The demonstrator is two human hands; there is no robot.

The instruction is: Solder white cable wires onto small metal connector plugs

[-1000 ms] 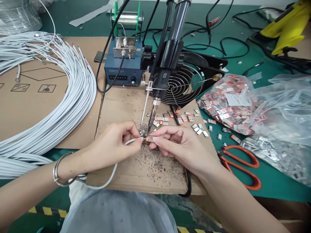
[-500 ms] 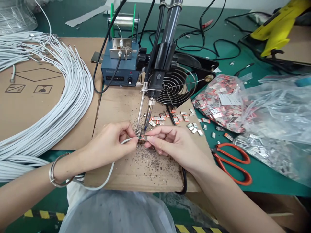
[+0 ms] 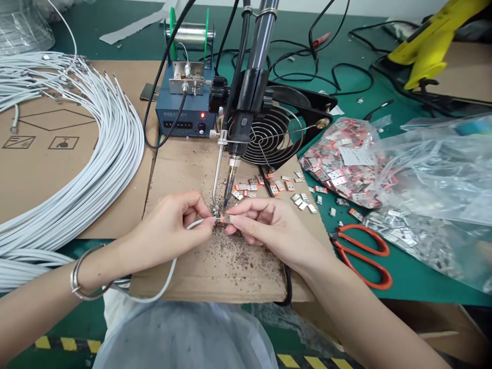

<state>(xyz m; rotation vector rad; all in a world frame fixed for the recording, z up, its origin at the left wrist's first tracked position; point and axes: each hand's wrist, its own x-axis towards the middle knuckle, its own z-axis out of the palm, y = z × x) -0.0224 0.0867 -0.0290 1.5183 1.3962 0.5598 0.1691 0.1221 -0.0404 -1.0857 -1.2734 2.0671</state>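
Observation:
Between thumb and forefinger, my left hand (image 3: 184,220) pinches the end of a white cable (image 3: 168,279), which loops down below the wrist. My right hand (image 3: 265,223) grips a small connector (image 3: 223,219) with an orange part and a metal end. The cable end and the connector meet between my fingertips; whether they are joined is too small to tell. Just above them are the tip of a soldering iron (image 3: 229,187), pointing down, and a thin metal feed tube (image 3: 217,174). Dark specks cover the cardboard (image 3: 184,279) underneath.
Behind stand a blue solder feeder (image 3: 182,115) and a black fan (image 3: 269,133). A white cable bundle (image 3: 119,154) lies left. Loose connectors (image 3: 246,187), red-handled scissors (image 3: 365,256), a bag of connectors (image 3: 342,159) and a yellow tool (image 3: 426,51) are to the right.
A red light on the blue feeder now glows. The whole view has shifted slightly, so things appear a little further left. Both hands keep their pinch at the iron tip.

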